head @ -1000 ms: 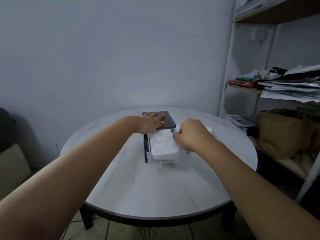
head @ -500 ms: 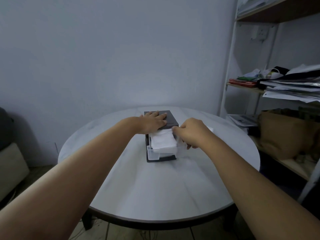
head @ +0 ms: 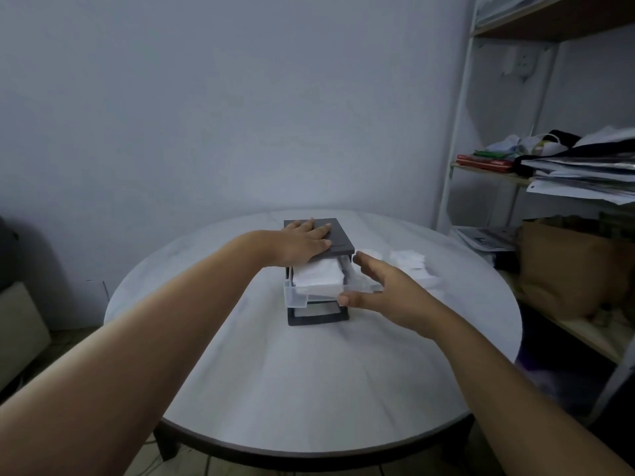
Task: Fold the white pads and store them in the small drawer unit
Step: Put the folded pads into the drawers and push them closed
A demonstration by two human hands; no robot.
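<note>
Left hand: the left hand (head: 302,243) lies flat and spread on the dark top of the small drawer unit (head: 318,273), gripping nothing, apparently pinning the unit to the round table (head: 309,379).

Right hand: the right hand (head: 385,290) is spread, fingers loose, holding nothing; its thumb tip sits at the front right corner of the clear drawer (head: 296,297), and its fingertips reach along the drawer's right side.

Drawer: it sticks out from the unit toward the person, its slide running straight along the line from the person to the wall.

Stored pads: a folded white pad (head: 318,278) lies in the drawer, rising slightly above its rim.

Loose pads: more white pads (head: 407,261) lie on the table just right of the unit, beyond the right hand.

Key relation: the loose pads lie to the right, so the right hand is clearly nearer them; the left is across the unit.

Likely next step: either push the drawer shut or reach right for another pad; I cannot tell which.
</note>
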